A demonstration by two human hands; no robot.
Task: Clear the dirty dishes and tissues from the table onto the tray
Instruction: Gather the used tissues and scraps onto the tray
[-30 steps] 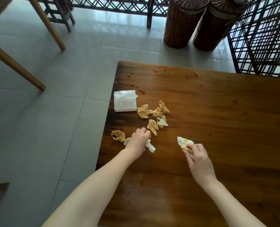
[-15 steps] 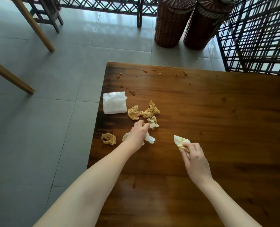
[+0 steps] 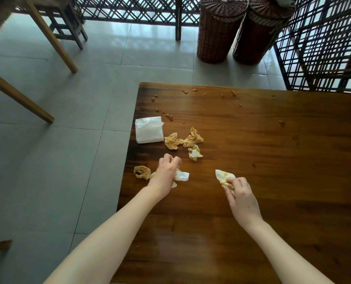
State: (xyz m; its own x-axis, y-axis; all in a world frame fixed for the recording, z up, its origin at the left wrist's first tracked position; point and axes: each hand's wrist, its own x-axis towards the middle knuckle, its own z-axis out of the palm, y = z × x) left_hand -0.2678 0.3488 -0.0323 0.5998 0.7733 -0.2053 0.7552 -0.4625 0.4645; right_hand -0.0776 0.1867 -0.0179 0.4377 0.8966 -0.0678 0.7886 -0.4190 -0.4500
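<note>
Dark brown wooden table [image 3: 273, 181], yellow-stained white tissues [image 3: 193, 139], white tissue pack [image 3: 149, 130], grey floor tiles [image 3: 47, 160]

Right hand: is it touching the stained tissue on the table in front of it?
Touching. The head view shows the right hand with its fingers curled onto the stained tissue, pinching it.

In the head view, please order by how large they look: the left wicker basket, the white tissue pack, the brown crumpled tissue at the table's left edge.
1. left wicker basket
2. white tissue pack
3. brown crumpled tissue
The order is clear.
</note>
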